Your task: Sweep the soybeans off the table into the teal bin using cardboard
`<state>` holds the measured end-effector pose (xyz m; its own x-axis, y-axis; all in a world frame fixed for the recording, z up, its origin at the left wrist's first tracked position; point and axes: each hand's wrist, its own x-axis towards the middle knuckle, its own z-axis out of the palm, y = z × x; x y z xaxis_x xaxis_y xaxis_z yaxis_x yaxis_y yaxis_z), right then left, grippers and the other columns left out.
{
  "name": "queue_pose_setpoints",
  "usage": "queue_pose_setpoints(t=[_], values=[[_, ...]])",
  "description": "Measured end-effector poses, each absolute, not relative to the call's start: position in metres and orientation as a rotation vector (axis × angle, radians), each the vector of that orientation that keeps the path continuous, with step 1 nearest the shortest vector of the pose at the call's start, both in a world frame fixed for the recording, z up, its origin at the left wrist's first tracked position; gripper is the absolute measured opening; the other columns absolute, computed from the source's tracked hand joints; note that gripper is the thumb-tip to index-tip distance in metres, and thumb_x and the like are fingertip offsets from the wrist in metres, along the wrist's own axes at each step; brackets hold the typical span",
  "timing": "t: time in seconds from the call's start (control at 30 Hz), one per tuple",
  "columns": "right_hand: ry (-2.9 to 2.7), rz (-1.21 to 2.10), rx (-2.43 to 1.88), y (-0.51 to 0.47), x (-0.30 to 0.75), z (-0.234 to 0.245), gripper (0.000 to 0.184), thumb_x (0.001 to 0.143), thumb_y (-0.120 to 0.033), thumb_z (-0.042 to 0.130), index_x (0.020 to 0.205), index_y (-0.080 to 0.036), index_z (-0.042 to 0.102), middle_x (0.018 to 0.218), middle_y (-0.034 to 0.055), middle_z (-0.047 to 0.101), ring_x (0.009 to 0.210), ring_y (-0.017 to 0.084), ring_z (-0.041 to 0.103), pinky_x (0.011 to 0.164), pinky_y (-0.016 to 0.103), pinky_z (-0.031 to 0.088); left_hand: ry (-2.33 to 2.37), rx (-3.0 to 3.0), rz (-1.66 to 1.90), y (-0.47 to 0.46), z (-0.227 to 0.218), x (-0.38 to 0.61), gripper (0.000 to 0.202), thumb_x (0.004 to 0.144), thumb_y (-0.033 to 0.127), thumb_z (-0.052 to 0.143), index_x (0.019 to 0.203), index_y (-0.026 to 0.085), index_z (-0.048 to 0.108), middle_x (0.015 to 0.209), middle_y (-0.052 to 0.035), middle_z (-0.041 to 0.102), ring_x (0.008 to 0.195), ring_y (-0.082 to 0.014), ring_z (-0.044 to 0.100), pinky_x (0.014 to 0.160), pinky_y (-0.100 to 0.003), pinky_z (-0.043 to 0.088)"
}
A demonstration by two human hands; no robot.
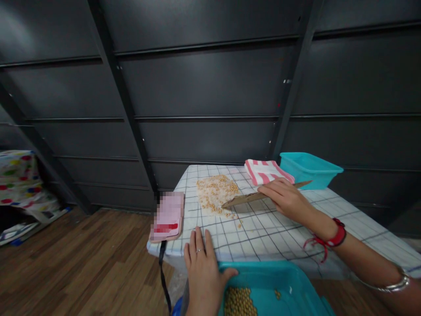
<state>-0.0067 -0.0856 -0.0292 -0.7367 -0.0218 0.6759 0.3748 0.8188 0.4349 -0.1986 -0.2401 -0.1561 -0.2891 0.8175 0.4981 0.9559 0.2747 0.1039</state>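
Observation:
My right hand point(287, 199) grips a flat strip of cardboard point(245, 199) with a ragged edge. The strip's far end touches the right edge of a spread of white grains mixed with yellow beans point(217, 193) on the checked tablecloth. A few loose beans lie just in front of the spread. My left hand point(204, 272) is open, its fingers stretched toward the table's front edge and its thumb over the rim of a teal basin point(279, 267). Inside that basin, yellow beans point(240, 302) gather at the left, with a small cluster apart on the right.
A pink phone-like object point(169, 215) with a black strap point(163, 272) lies at the table's left edge. At the back right are a folded pink-and-white striped cloth point(265, 171) and a second teal basin point(309, 169). A dark panelled wall point(207, 92) stands behind the table.

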Motion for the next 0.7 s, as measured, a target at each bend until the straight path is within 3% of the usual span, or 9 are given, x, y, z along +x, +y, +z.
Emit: queue_pose_setpoints(t=[0.3, 0.47, 0.7], values=[[-2.285, -0.707, -0.284, -0.102, 0.018, -0.025, 0.044, 0.073, 0.004, 0.036, 0.106, -0.021, 0.049, 0.080, 0.0042, 0.061, 0.075, 0.018, 0.054, 0.068, 0.033, 0.042, -2.207, -1.647, -0.635, -0.240, -0.158, -0.200, 0.094, 0.044, 0.042, 0.078, 0.124, 0.006, 0.042, 0.132, -0.0266, 0.040, 0.123, -0.0408, 0.033, 0.097, -0.057, 0.029], [-2.260, -0.792, -0.291, -0.097, 0.010, -0.027, 0.040, 0.071, 0.005, 0.035, 0.103, -0.016, 0.048, 0.080, 0.0072, 0.060, 0.075, 0.019, 0.053, 0.066, 0.033, 0.043, -2.172, -1.633, -0.602, -0.240, -0.158, -0.200, 0.095, 0.043, 0.041, 0.078, 0.123, 0.005, 0.043, 0.131, -0.0269, 0.042, 0.121, -0.0404, 0.036, 0.096, -0.056, 0.031], [-2.328, -0.772, -0.279, -0.107, 0.013, -0.028, 0.034, 0.077, 0.004, 0.036, 0.101, -0.017, 0.049, 0.077, 0.0048, 0.060, 0.073, 0.017, 0.052, 0.067, 0.032, 0.042, -2.139, -1.622, -0.612, -0.240, -0.158, -0.200, 0.097, 0.041, 0.043, 0.079, 0.122, 0.005, 0.042, 0.130, -0.0265, 0.043, 0.120, -0.0402, 0.038, 0.095, -0.056, 0.033]])
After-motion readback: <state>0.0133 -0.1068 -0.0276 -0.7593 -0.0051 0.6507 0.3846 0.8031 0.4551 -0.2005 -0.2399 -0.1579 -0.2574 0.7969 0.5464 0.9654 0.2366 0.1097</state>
